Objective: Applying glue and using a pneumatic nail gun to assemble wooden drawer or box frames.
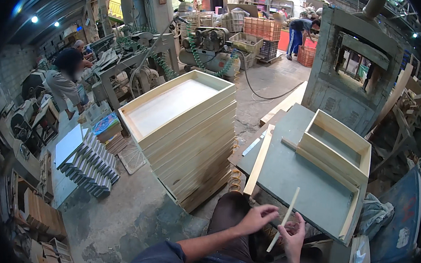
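Observation:
A thin, pale wooden strip [292, 204] stands tilted over my lap, and the fingers of my right hand [293, 236] are closed round its lower half. Just left of it is my left hand [258, 219], holding nothing, thumb and bent fingers apart. Beyond both hands stretches a grey-green work table [279, 172]. On its far right side sits an open rectangular wooden frame [336, 161], with wooden strips fixed along the table beside it. A longer flat board [259, 161] lies along the table's left edge.
Left of the table rises a tall stack of shallow wooden trays [194, 145]. White-topped panels [85, 158] are piled farther left. An air compressor [207, 51] and crates [262, 31] stand behind. A big grey machine frame [325, 76] borders the table's far side. Two people work in the distance.

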The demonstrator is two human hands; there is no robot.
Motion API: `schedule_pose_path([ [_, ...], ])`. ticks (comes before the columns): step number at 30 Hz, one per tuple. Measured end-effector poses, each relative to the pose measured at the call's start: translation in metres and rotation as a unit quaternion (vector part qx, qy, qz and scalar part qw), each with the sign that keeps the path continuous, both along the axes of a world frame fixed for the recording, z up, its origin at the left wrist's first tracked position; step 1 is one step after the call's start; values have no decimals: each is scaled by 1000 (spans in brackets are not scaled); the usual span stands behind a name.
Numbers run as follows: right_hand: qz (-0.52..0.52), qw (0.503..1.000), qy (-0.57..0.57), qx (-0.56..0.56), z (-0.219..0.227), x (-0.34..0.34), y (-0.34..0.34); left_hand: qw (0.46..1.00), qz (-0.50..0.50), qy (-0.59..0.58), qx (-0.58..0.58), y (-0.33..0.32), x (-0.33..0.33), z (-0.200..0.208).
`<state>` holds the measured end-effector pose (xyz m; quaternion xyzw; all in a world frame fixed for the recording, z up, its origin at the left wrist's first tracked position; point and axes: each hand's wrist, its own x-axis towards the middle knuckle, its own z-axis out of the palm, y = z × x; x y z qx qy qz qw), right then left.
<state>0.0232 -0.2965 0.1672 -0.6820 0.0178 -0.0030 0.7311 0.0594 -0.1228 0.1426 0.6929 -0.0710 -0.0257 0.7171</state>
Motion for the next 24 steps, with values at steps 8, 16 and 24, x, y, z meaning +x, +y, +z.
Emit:
schedule_pose_path([
  [8,-24,977,-124,-171,-10,11,19,995,-86,9,46,-11,6,8],
  [16,-17,985,-102,-137,-43,19,22,977,67,-62,194,25,64,32],
  [24,39,976,-68,-203,-102,15,27,895,44,-145,419,8,169,24],
])
